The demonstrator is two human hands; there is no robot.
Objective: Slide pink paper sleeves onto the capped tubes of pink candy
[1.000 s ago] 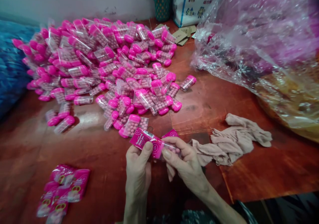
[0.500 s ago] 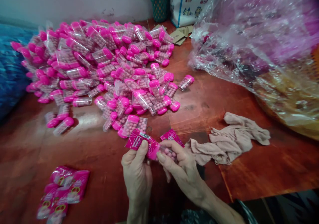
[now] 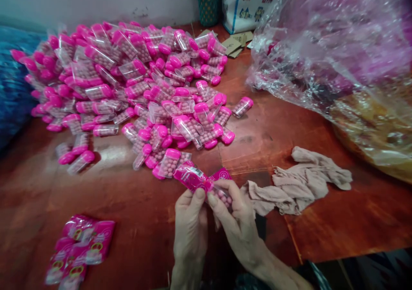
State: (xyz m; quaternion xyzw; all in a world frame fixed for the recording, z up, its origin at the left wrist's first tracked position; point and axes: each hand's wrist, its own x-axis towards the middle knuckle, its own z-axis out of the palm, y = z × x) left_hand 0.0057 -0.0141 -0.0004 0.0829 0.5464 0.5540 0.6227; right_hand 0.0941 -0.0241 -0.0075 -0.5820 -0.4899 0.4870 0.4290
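Both hands meet at the front middle of the table. My left hand (image 3: pixel 191 221) pinches a pink printed plastic sleeve (image 3: pixel 189 176) between thumb and fingers, close to where it meets the container. My right hand (image 3: pixel 236 223) grips a small clear container of pink balls (image 3: pixel 222 196), whose end sits at or in the sleeve; my fingers hide the join. Just behind the right fingers lies another pink printed sleeve (image 3: pixel 222 174), partly covered. Beyond the hands, a large heap of similar clear containers with bright pink caps (image 3: pixel 141 83) spreads across the table.
Several sleeved pink packs (image 3: pixel 99 240) lie at the front left. A crumpled beige cloth (image 3: pixel 299 180) rests right of my hands. A clear plastic bag (image 3: pixel 299 62) bulges at the right, a blue bag (image 3: pixel 13 83) at the left. Cardboard pieces (image 3: pixel 233 45) and a white bag (image 3: pixel 240 8) are behind.
My left hand has slid right along the sleeve, closer to my right hand and the container. The sleeve has shifted slightly right and looks bunched near the thumb.
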